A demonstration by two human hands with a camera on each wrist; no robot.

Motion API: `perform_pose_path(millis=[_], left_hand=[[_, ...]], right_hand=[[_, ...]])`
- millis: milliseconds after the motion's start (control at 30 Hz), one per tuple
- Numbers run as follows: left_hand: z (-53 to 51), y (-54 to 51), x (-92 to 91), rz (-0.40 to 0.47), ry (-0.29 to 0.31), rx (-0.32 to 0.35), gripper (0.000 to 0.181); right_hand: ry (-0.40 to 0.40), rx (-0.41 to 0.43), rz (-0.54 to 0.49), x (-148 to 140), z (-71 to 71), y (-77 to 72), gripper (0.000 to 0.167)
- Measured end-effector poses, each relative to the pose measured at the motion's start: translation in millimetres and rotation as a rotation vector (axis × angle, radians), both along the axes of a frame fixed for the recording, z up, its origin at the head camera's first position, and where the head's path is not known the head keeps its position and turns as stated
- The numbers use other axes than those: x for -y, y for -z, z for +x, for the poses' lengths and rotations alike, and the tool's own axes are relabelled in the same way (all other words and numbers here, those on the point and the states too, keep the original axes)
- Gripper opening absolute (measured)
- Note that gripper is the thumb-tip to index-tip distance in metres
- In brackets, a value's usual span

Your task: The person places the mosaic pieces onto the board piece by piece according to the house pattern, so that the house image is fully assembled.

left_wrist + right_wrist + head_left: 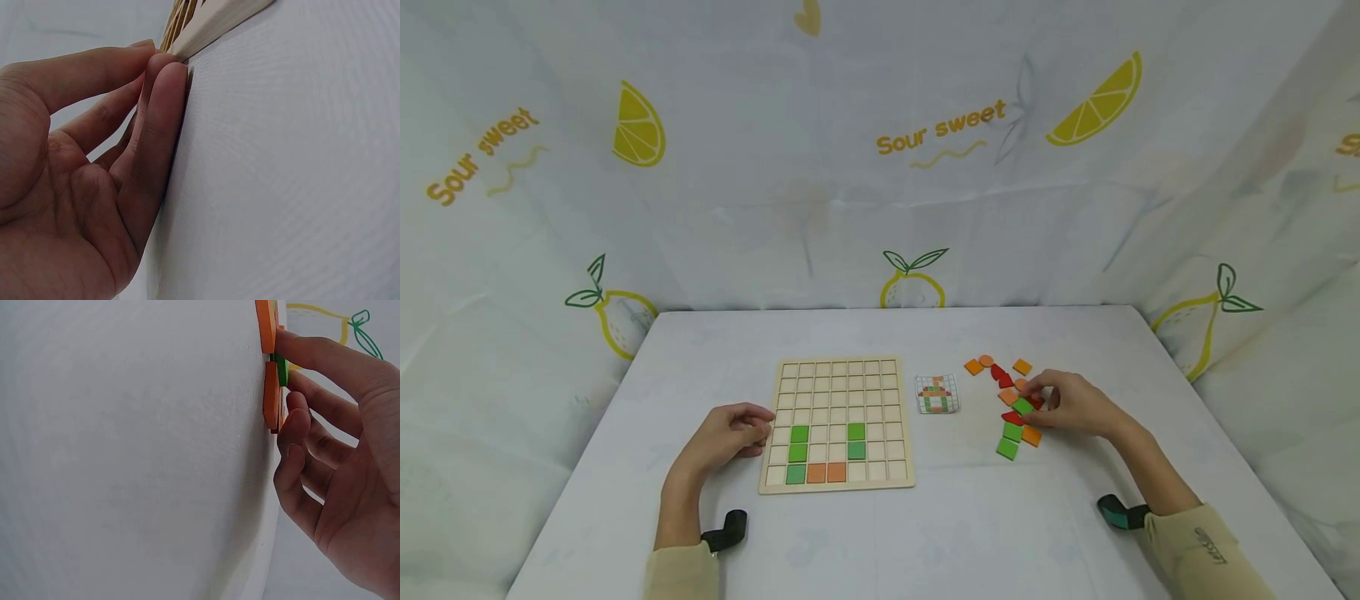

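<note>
My right hand is among loose tiles, its thumb and index finger pinching a green square tile. In the right wrist view that green tile shows between the fingertips, behind orange tiles standing nearer the camera. My left hand rests beside the wooden grid board, fingers loosely bent, fingertips at its left edge; the left wrist view shows them against the board's corner. On the board lie several green squares in two columns and two orange squares along the bottom row.
A small pattern card lies right of the board. Around the right hand are scattered orange squares, an orange circle, red pieces and green squares. A white cloth covers the table; a printed curtain hangs behind.
</note>
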State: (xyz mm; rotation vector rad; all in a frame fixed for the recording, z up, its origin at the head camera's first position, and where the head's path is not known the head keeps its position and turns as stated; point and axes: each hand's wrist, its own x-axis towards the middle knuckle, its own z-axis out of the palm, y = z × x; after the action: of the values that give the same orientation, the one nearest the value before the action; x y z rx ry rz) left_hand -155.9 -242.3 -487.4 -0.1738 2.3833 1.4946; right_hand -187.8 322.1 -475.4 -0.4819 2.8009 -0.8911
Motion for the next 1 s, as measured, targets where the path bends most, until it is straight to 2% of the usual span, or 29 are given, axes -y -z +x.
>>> perform_pose_path(millis=[167,367,667,1000], left_hand=[[0.4,-0.7,-0.2,0.002,-0.001,-0.006,0.03],[0.5,-1.0,-0.8,0.002,-0.004,-0.006,0.029],[0.6,0.1,-1.0,0.0,-0.01,0.004,0.03],[-0.3,1.7,-0.7,-0.008,-0.013,-0.001,0.03]], right_hand=[[0.004,-0.015,-0.003,3.4,1.3,-3.8,0.037],[-0.041,-0.075,-0.003,16.3,3.2,-15.2,0.033],[-0.092,-0.08,-0.078,44.5,6.4,-38.2,0.034],[-0.155,-0.112,-0.071,85.8,3.8,-52.2,0.037]])
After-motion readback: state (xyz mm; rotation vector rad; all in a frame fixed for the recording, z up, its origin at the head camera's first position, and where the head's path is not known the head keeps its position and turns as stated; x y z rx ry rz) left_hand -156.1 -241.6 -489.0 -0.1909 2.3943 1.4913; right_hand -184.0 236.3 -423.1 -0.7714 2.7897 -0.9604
